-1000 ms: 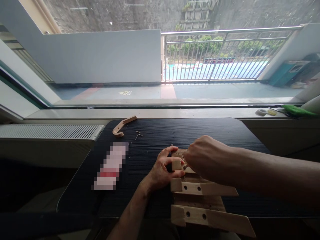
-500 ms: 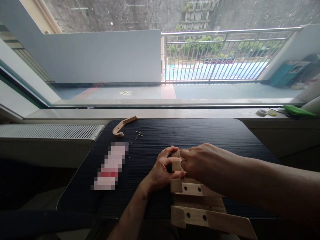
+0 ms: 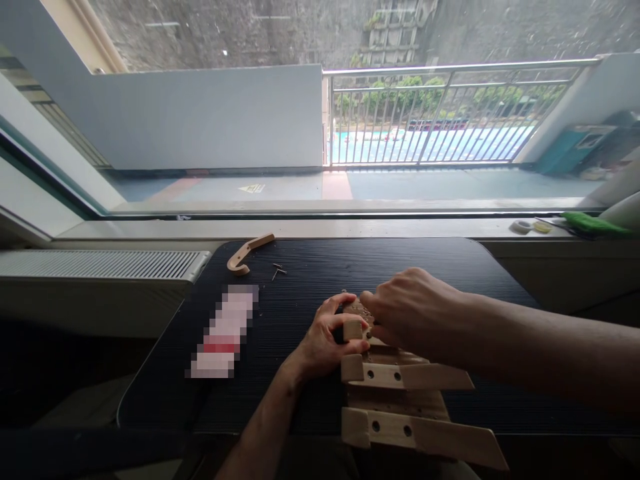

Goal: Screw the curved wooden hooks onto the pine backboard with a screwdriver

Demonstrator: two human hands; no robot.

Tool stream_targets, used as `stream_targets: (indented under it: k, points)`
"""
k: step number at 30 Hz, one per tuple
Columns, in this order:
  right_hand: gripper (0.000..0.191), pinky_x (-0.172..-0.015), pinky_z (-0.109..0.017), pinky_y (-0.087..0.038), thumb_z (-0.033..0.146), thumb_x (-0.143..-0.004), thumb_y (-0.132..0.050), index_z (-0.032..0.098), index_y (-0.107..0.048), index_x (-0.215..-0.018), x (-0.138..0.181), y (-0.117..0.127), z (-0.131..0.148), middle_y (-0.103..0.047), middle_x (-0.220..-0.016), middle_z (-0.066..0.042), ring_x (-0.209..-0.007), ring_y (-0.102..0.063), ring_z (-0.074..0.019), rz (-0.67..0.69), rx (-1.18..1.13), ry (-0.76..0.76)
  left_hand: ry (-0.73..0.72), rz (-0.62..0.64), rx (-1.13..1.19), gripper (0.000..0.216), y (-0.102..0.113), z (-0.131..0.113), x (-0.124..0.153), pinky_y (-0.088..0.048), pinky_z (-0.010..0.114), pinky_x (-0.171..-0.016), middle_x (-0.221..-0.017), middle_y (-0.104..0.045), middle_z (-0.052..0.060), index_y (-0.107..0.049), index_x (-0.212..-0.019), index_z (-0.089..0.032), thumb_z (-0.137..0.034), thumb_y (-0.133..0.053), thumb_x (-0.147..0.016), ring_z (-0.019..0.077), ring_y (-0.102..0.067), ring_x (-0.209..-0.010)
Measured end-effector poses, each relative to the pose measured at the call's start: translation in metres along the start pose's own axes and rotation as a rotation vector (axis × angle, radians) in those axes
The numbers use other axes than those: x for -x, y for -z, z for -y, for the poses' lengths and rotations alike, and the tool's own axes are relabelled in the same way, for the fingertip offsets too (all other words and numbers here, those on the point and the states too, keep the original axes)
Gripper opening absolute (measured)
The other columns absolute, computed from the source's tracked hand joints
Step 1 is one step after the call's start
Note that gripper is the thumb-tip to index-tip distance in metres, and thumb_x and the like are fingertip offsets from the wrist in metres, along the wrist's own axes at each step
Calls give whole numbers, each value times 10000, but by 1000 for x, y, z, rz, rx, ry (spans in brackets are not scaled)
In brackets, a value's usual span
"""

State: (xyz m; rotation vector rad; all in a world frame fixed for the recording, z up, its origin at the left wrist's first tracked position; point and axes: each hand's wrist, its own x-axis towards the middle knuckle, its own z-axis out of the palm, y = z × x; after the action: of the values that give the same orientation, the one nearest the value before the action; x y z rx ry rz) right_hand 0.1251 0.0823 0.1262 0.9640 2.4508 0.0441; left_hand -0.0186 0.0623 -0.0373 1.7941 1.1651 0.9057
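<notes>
A wooden board [image 3: 419, 402] with wooden hooks fixed across it lies at the front of the dark table. Two hooks, the nearest hook [image 3: 420, 432] and the one behind it [image 3: 415, 376], each show two dark screw heads. My left hand [image 3: 330, 335] has its thumb and fingers around the curled end of a third wooden hook [image 3: 353, 330]. Just right of that, my right hand [image 3: 400, 307] is closed over the board; whatever its fingers hold is hidden. Wood crumbs or small bits [image 3: 356, 307] lie at the board's far end.
A loose wooden hook [image 3: 246, 256] rests at the table's back left, with several small screws [image 3: 278, 271] beside it. A blurred pink packet [image 3: 225, 333] lies on the left. Tape rolls [image 3: 523, 227] and a green cloth-like thing [image 3: 593, 223] sit on the windowsill.
My right hand has lifted slightly and shifted right, showing a dark screw spot by the third hook and more of the second hook. My left hand keeps its hold.
</notes>
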Motion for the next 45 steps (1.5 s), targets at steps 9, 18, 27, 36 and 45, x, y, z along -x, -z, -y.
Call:
stream_targets:
  k: [9,18,27,36,45]
  points:
    - [215,-450,-258,-264,126,-704,-654,188,-634,-909,18,0,-4,-609,-814,-38,-641,-590,-150,-104,-23,177,6,-6,35,209,-1,1,1,-321,396,-1075,-1360,-437,19,-717,-856,-260,-279,-743,-650,259,-373,-1283]
    - [161,-461,-253,-253,37,-752,-553,159,-632,-821,3,-24,-6,-622,-769,-40,-601,-565,-122,-160,-33,227,2,4,7,226,0,1,-1,-311,372,-1083,-1352,-448,27,-722,-866,-246,-277,-747,-643,261,-362,-1291]
    - [88,-420,-260,-180,185,-788,-580,173,-594,-874,13,-18,-12,-605,-748,-23,-553,-560,-142,-263,-9,103,1,-5,7,250,-1,1,1,-302,366,-1088,-1350,-444,28,-714,-906,-253,-294,-740,-661,249,-379,-1279]
    - [317,-521,-232,-330,2,-682,-579,207,-593,-923,17,-27,-10,-623,-867,-13,-720,-601,-127,-270,-132,324,-17,-10,25,309,-1,3,0,-289,374,-1095,-1358,-444,37,-710,-948,-261,-266,-753,-642,259,-364,-1290]
    - [94,-400,-240,-173,76,-787,-540,157,-589,-778,3,-25,-14,-589,-613,5,-490,-555,-110,-187,-33,179,-12,-1,8,248,0,2,0,-292,371,-1094,-1354,-448,28,-717,-905,-255,-293,-739,-662,252,-366,-1289]
